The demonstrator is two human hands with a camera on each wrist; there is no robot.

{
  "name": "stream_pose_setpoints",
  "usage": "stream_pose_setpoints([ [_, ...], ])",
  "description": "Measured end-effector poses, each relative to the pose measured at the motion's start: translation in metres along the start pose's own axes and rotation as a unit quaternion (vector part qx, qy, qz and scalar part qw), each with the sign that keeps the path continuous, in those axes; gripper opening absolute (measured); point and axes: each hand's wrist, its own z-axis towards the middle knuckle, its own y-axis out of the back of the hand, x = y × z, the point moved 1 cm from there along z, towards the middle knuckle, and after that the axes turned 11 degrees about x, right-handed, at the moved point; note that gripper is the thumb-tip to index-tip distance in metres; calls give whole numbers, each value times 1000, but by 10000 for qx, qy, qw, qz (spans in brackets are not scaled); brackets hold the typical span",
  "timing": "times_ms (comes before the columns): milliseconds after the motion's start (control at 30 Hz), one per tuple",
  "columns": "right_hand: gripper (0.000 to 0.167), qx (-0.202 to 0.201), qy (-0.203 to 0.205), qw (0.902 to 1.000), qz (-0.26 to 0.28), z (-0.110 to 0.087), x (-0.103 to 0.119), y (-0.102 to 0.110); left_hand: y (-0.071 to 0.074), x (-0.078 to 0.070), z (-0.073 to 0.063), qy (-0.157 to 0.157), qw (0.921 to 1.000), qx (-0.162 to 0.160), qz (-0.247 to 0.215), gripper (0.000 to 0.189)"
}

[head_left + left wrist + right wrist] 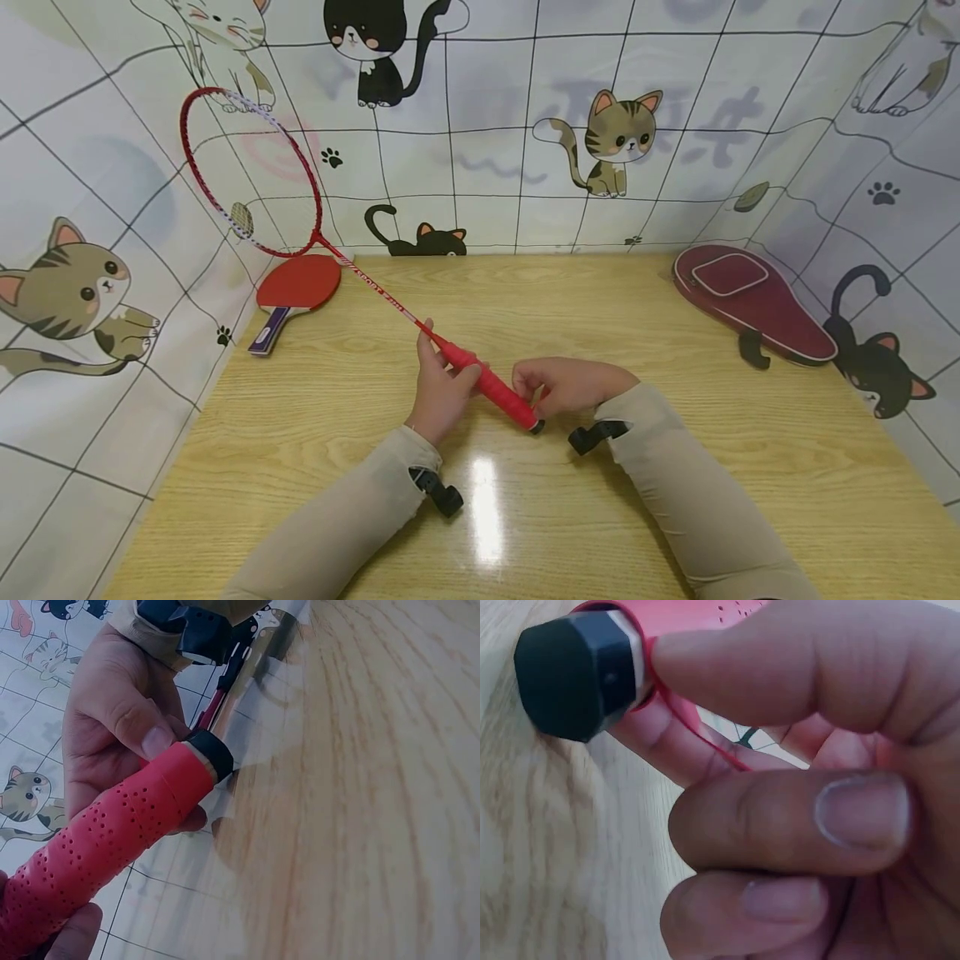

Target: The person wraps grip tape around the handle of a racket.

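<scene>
A red badminton racket (375,287) slants across the middle of the head view, its strungless-looking oval frame raised at upper left. My left hand (441,387) grips it at the top of the handle, thumb lying along it. Perforated red grip tape (124,825) covers the handle down to a black butt cap (570,675). At that end, the thumb and fingers of my right hand (573,383) pinch the tape's edge, where a thin red strip (697,735) hangs loose beside the cap. Its other fingers are curled in the right wrist view.
A red table tennis bat (302,283) lies at the table's back left. At the back right rests a dark red bat case (738,300) with a black strap. Cat-print cloth (495,108) screens the back and both sides of the wooden table (300,467).
</scene>
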Motion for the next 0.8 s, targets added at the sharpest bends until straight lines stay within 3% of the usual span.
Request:
stream_pose_setpoints([
  [167,21,27,-23,10000,-13,1,0,-1,0,0,0,-25,9999,18,-109,101],
  [433,20,6,-99,9998,-178,1,1,-1,0,0,-1,39,9990,-5,436,102],
  [800,17,-82,55,9995,-289,-1,1,1,-1,-1,-2,1,9992,24,394,101],
])
